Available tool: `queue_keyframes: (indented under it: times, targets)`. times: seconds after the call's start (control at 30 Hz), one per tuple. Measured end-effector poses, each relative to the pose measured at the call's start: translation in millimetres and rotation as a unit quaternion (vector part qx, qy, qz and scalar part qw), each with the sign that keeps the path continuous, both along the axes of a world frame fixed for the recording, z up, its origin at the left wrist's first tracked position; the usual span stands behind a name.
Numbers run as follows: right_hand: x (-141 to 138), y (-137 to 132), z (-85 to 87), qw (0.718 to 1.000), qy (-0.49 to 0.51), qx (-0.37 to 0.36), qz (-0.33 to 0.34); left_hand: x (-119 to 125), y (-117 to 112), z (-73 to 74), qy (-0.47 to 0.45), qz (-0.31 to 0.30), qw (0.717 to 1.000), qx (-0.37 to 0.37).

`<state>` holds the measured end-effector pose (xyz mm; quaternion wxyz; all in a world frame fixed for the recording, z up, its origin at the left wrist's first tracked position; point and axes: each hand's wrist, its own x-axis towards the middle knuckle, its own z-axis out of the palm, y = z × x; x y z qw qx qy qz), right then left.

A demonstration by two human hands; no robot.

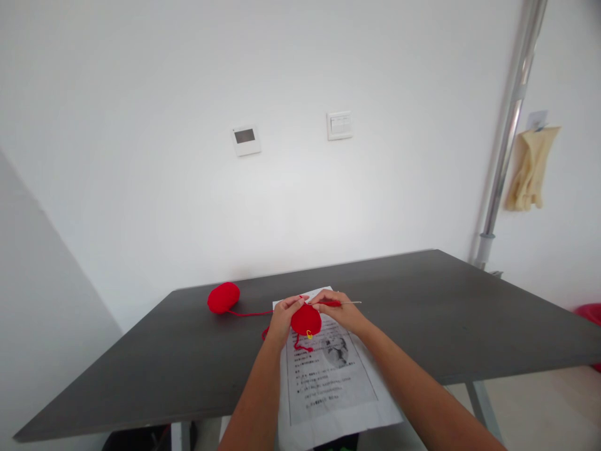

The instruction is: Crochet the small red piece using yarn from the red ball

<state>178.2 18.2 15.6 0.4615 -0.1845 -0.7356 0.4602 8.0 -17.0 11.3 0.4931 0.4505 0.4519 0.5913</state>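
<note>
My left hand [283, 319] is closed on the left edge of a small round red crochet piece [306, 321], which carries a yellow stitch marker [308, 334]. My right hand [339, 309] pinches a crochet hook with a red grip [339, 303]; its thin metal end sticks out to the right. A red strand of yarn runs left from the piece to a red yarn ball [223, 297] lying on the dark table [446, 313]. Both hands hover over a printed sheet of paper [328, 382].
The printed sheet hangs over the table's near edge. A white wall with a small display panel [246, 139] and a switch [339, 125] is behind. A metal pole [504, 144] and hanging cream gloves [529, 169] stand at the right. Something red [589, 313] sits low at far right.
</note>
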Motion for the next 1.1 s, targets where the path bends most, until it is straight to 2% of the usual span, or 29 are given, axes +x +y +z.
queue_keyframes:
  times: [0.23, 0.5, 0.8, 0.97, 1.1]
  targets:
    - [-2.0, -1.0, 0.1, 1.0, 0.003, -0.03, 0.007, 1.8, 2.1, 0.2, 0.084, 0.063, 0.994, 0.01]
    - [-3.9, -2.4, -0.9, 1.0, 0.006, -0.023, 0.003, 0.5, 4.4, -1.0, 0.079, 0.085, 0.993, 0.02]
    - [-2.1, -6.1, 4.9, 0.998, -0.03, 0.04, -0.046, -2.1, 8.0, -5.1, 0.068, 0.109, 0.991, 0.045]
    - [-3.7, -6.1, 0.1, 0.995, -0.043, 0.066, -0.069, -4.0, 10.6, -8.1, 0.061, 0.127, 0.989, 0.049]
    - [-4.3, -8.0, -2.8, 0.985, -0.068, 0.128, -0.096, -5.8, 12.4, -11.0, 0.046, 0.14, 0.988, 0.042]
